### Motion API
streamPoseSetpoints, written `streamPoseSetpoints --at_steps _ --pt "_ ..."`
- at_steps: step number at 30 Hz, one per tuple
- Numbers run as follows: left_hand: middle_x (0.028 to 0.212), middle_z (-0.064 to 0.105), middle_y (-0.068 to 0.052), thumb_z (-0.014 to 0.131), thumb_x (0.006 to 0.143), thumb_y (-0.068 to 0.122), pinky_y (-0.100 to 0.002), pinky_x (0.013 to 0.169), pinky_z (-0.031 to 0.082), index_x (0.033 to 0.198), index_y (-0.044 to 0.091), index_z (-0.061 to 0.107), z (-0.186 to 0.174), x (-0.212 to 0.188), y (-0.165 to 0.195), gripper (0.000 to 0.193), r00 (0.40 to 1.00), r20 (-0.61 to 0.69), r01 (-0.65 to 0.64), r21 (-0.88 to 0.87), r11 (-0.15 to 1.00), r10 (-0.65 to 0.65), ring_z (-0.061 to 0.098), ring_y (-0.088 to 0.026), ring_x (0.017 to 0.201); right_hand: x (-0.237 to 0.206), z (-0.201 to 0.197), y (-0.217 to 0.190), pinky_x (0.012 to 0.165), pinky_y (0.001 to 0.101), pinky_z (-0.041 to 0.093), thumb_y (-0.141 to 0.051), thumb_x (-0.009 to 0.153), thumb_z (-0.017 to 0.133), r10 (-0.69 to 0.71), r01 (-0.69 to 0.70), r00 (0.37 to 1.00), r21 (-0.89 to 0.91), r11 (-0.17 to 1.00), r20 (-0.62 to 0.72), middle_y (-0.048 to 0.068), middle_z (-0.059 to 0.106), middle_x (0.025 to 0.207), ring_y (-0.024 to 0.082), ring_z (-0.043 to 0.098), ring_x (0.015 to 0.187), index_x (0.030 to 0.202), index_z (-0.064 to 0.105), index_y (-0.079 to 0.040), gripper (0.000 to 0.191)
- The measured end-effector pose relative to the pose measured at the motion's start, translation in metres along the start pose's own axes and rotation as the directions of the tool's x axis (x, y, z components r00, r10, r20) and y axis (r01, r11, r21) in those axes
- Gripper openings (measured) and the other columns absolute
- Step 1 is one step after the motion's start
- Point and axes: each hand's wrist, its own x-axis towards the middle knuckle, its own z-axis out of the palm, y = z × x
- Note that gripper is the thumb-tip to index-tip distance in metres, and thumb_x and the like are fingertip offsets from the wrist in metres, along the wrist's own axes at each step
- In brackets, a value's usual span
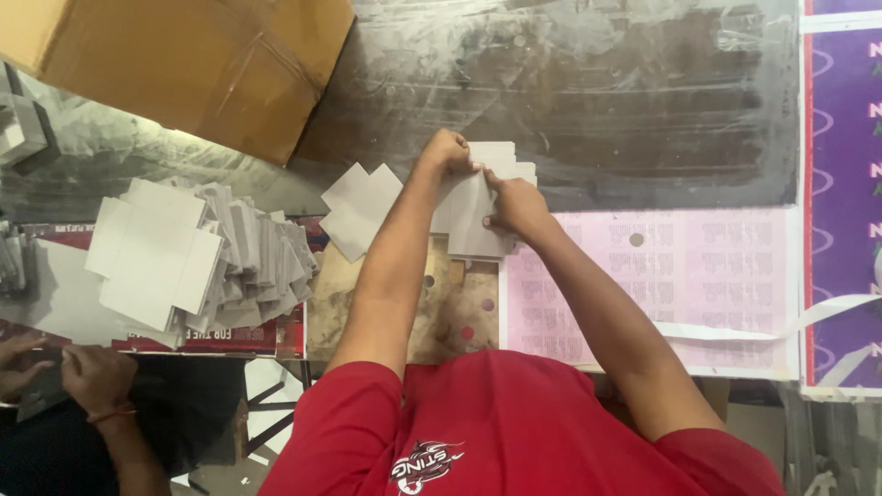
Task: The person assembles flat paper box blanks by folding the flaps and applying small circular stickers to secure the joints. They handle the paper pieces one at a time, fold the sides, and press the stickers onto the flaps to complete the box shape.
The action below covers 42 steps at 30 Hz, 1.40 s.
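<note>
Both my hands are on a flat grey-white cardboard blank that lies over the table's middle. My left hand pinches its top edge with closed fingers. My right hand grips its right side, thumb pressed on the face. More pale card shows behind the hands, so the blank may be the top of a small stack; I cannot tell. A second cross-shaped blank lies flat just left of my left forearm, untouched.
A heap of grey-white blanks sits at the left. A brown carton fills the top left. A pink printed sheet and a purple sheet lie to the right. Another person's hands rest at the bottom left.
</note>
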Motion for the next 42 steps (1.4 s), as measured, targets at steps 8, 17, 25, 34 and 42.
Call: streamPoseSetpoints --at_steps 8,17,25,34,42 --pt "0.093 0.076 -0.011 0.098 0.061 0.037 -0.038 0.076 0.057 0.087 0.015 0.079 0.0 -0.023 0.016 0.039 0.974 -0.201 0.131 0.115 0.985 -0.106 0.074 -0.025 0.084 0.013 -0.011 -0.039 0.075 0.042 0.058 -0.019 0.076 0.083 -0.027 0.038 0.999 -0.392 0.919 0.034 0.013 0.076 0.095 0.03 0.074 0.092 0.113 0.073 -0.009 0.04" --pt "0.097 0.078 -0.012 0.07 0.073 0.009 -0.041 0.08 0.059 0.089 0.017 0.081 0.006 -0.055 0.017 0.021 0.858 -0.368 0.198 -0.407 0.892 -0.358 0.076 -0.031 0.091 0.036 -0.017 -0.064 0.072 0.043 0.058 -0.012 0.084 0.075 -0.2 0.183 0.98 -0.487 0.854 0.018 0.011 0.077 0.088 0.03 0.076 0.084 0.084 0.079 -0.013 0.004" --pt "0.088 0.071 -0.015 0.064 0.081 0.0 -0.046 0.075 0.052 0.087 0.003 0.066 0.041 -0.099 0.001 0.007 0.427 -0.875 -0.395 -0.405 0.824 -0.226 0.069 -0.035 0.083 0.024 -0.015 -0.071 0.075 0.0435 0.06 -0.017 0.07 0.085 -0.211 0.205 0.976 -0.594 0.778 0.06 0.015 0.076 0.09 0.033 0.075 0.086 0.085 0.08 -0.009 0.018" --pt "0.085 0.061 -0.016 0.063 0.082 -0.002 -0.045 0.07 0.049 0.089 0.004 0.06 0.16 -0.277 -0.079 0.01 0.481 -0.807 -0.625 -0.041 0.78 0.343 0.062 -0.038 0.08 -0.002 -0.01 -0.016 0.087 0.0486 0.054 -0.035 0.069 0.093 -0.239 0.259 0.965 -0.253 0.932 0.106 0.025 0.07 0.11 0.041 0.066 0.106 0.155 0.045 -0.003 0.103" --pt "0.092 0.065 -0.017 0.063 0.085 0.001 -0.042 0.069 0.053 0.098 0.002 0.065 0.192 -0.357 -0.158 0.013 0.454 -0.887 -0.323 -0.253 0.912 -0.085 0.066 -0.033 0.079 -0.078 0.045 -0.012 0.094 0.0462 0.048 -0.016 0.087 0.081 -0.437 0.373 0.831 -0.237 0.897 -0.344 0.021 0.066 0.12 0.039 0.06 0.109 0.144 0.059 -0.002 0.063"
